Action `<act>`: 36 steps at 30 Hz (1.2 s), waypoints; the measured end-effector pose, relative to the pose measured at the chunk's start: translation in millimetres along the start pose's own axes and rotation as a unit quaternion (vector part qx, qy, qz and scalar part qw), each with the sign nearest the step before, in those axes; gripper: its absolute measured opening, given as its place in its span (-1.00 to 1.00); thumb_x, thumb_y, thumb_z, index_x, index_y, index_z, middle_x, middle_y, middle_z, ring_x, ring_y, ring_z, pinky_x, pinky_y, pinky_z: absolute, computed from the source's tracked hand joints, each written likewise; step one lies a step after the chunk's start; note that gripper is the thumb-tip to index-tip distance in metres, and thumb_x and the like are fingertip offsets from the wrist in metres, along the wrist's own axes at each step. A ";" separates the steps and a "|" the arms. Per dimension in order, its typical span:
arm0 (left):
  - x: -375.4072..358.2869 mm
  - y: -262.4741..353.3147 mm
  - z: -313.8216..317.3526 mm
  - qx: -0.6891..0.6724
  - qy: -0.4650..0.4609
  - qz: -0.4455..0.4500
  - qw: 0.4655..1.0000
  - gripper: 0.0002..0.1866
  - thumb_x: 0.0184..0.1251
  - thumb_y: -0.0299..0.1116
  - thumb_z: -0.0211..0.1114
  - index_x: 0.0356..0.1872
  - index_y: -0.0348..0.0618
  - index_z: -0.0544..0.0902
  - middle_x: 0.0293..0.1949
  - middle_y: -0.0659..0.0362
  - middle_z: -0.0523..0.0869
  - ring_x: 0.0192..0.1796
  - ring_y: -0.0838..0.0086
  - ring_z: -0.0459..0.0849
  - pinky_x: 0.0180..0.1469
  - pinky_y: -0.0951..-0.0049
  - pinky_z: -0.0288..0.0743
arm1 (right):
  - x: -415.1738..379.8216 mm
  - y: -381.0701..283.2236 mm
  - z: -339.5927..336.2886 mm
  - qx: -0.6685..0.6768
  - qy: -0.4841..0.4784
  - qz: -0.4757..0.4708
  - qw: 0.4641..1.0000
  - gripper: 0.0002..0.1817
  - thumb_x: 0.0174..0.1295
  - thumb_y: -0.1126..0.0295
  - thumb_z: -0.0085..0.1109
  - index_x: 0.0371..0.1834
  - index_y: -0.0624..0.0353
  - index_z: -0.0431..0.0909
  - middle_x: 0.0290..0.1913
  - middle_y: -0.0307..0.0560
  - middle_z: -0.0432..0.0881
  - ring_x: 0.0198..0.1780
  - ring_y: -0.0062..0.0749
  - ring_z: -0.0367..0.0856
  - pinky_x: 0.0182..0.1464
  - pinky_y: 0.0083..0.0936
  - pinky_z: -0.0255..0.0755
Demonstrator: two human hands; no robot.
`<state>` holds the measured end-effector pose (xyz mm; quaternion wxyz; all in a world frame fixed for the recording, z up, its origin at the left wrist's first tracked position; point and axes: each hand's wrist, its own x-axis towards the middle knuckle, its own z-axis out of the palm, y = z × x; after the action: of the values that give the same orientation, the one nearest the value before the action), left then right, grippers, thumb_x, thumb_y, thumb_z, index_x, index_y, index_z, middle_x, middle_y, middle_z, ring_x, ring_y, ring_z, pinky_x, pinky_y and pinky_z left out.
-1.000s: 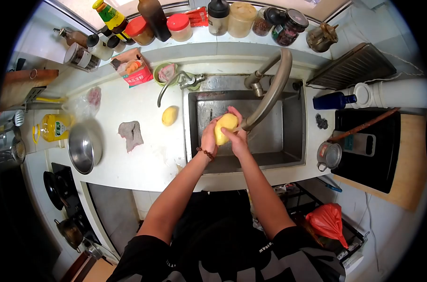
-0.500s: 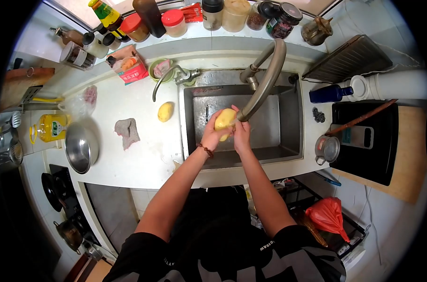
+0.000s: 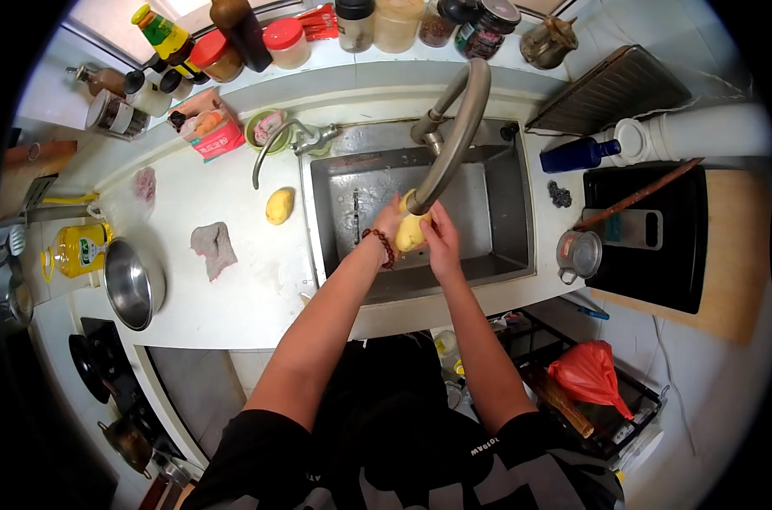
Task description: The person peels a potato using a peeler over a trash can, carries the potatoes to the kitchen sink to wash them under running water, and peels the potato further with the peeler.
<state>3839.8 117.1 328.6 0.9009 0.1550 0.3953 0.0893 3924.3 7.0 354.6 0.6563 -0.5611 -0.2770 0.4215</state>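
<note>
Over the steel sink (image 3: pixel 505 183), both my hands hold one peeled yellow potato (image 3: pixel 411 232) right under the spout of the big curved faucet (image 3: pixel 454 140). My left hand (image 3: pixel 388 223), with a bead bracelet on its wrist, cups the potato from the left. My right hand (image 3: pixel 441 239) grips it from the right. The faucet's spout hides the potato's top. A second peeled potato (image 3: pixel 279 206) lies on the white counter to the left of the sink.
A grey rag (image 3: pixel 212 246) and a steel bowl (image 3: pixel 133 283) sit on the left counter, an oil bottle (image 3: pixel 76 248) beyond. Jars and bottles line the back ledge. Right of the sink stand a small metal pot (image 3: pixel 577 254), a blue bottle (image 3: pixel 577 155) and a black board (image 3: pixel 649 242).
The view has shifted, so everything sits lower and further left in frame. My hands have turned the potato and brought it up close under the faucet's spout.
</note>
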 end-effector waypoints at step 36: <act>-72.5 16.0 -56.5 0.164 0.085 0.295 0.937 -0.38 0.29 -0.22 0.64 0.25 -0.10 0.47 0.01 0.16 0.70 0.04 0.40 0.74 0.12 0.35 0.67 | 104.6 78.6 -90.0 -0.016 0.128 0.181 0.975 -0.19 0.54 0.03 0.26 0.70 0.13 0.14 0.58 -0.02 0.36 0.56 -0.25 0.36 0.53 -0.17 0.29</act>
<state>3748.7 123.3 347.8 0.7591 0.4023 0.4162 0.2979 4031.9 53.3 247.4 0.5897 -0.6620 -0.0912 0.4535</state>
